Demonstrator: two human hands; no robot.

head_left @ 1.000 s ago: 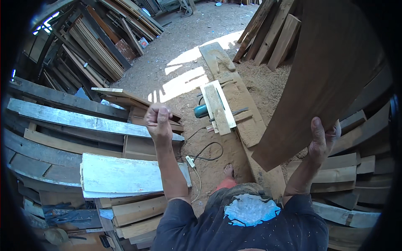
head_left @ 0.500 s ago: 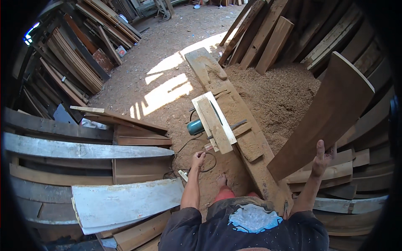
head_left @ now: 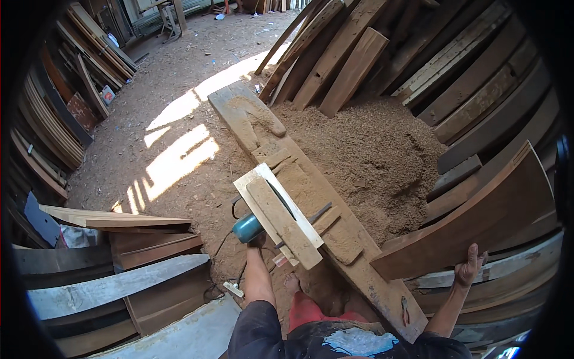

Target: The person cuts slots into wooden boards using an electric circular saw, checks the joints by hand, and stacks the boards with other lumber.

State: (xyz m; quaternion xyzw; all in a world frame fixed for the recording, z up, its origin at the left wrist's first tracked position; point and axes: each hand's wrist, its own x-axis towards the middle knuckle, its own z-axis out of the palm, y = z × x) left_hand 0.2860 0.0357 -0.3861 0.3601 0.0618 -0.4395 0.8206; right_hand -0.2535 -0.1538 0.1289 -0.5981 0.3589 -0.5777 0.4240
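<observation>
My right hand (head_left: 469, 267) grips the lower edge of a wide dark brown wooden board (head_left: 472, 215). The board slants up to the right, its near end at the edge of a long, thick wooden bench beam (head_left: 382, 272). My left hand (head_left: 257, 241) reaches in beside a green-bodied power tool (head_left: 247, 228); its fingers are hidden by the tool. That tool sits under a pale slotted board (head_left: 276, 194), with a wooden strip (head_left: 284, 224) along it, mounted across the beam. Sawdust lies on the beam.
Pliers (head_left: 406, 311) lie on the beam's near end. A sawdust heap (head_left: 371, 161) spreads to its right, below leaning planks (head_left: 353, 72). Stacked boards (head_left: 149, 278) stand at my left. A power strip (head_left: 233, 289) and cords lie on the ground near my feet.
My left hand has moved forward to the green power tool. The brown board in my right hand has tipped lower toward the right. The whole view has shifted.
</observation>
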